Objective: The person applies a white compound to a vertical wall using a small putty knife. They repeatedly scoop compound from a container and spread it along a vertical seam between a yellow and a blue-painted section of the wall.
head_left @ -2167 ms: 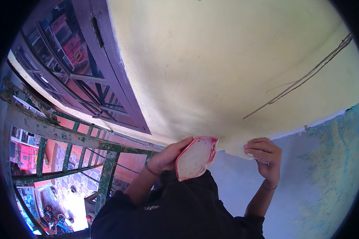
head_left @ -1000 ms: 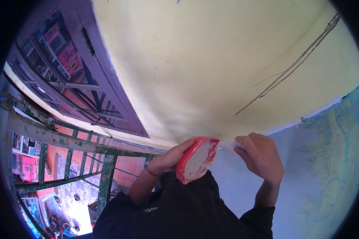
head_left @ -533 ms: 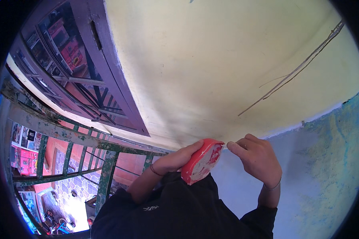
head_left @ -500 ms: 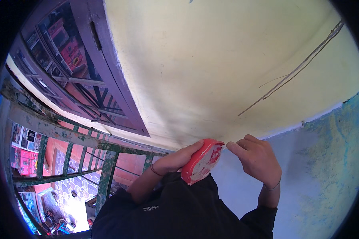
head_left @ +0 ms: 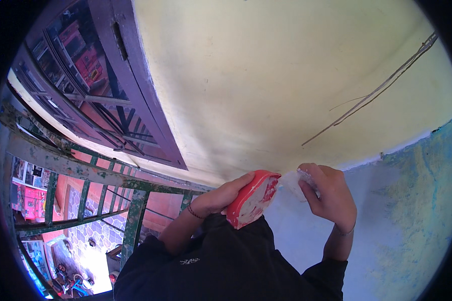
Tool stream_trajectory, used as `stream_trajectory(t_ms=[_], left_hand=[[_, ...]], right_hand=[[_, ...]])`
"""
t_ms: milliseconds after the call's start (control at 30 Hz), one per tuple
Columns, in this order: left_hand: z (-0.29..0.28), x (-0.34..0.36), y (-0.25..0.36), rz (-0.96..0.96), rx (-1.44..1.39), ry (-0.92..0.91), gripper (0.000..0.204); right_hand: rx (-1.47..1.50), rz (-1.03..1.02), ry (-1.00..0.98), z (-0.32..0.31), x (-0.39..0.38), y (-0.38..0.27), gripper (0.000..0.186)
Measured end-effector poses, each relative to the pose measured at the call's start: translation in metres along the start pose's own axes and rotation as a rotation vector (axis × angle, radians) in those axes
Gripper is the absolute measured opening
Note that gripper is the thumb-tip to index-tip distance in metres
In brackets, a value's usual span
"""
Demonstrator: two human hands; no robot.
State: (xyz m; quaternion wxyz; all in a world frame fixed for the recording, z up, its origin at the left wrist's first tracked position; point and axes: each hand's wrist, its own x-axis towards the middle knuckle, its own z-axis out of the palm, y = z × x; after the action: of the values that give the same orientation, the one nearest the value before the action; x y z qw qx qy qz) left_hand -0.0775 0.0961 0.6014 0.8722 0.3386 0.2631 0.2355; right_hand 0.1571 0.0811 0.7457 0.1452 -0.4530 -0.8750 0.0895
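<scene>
My left hand [head_left: 222, 196] grips a red tub [head_left: 242, 200] from its left side, tilted so that its opening faces right. White paste [head_left: 260, 200] coats the inside of the tub. Pinched in my right hand [head_left: 333, 194] is a thin, pale scraper [head_left: 293, 185], its flat face showing. The scraper's left edge is close to the tub's upper right rim; whether they touch I cannot tell. White smears mark the fingers of my right hand.
A cream wall [head_left: 266, 90] rises ahead, with loose wires [head_left: 371, 94] at its right and a blue-painted lower part [head_left: 386, 215]. Left stands a purple-framed window [head_left: 158, 125]. Below it, green metal bars [head_left: 134, 220] run above a stone-patterned floor [head_left: 88, 236].
My right hand has turned, so the scraper's flat face now shows instead of a thin edge. The red tub has shifted slightly up and left with my left hand.
</scene>
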Motion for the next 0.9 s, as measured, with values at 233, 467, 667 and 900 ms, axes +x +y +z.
stream_trajectory(t_ms=[233,467,667,900], left_hand=[[0.000,0.002,-0.002,-0.005,-0.025,-0.043,0.064],[0.006,0.003,-0.001,0.021,0.006,-0.051,0.062],[0.007,0.001,0.004,0.001,-0.015,-0.025,0.063],[0.004,0.007,-0.001,0.013,-0.010,-0.027,0.065]], right_hand=[[-0.001,0.039,0.011,0.006,0.006,0.002,0.027],[0.055,0.103,-0.097,0.008,0.005,0.002,0.031],[0.099,0.124,-0.159,0.019,0.001,0.007,0.031],[0.270,0.259,-0.174,0.030,-0.003,0.023,0.031]])
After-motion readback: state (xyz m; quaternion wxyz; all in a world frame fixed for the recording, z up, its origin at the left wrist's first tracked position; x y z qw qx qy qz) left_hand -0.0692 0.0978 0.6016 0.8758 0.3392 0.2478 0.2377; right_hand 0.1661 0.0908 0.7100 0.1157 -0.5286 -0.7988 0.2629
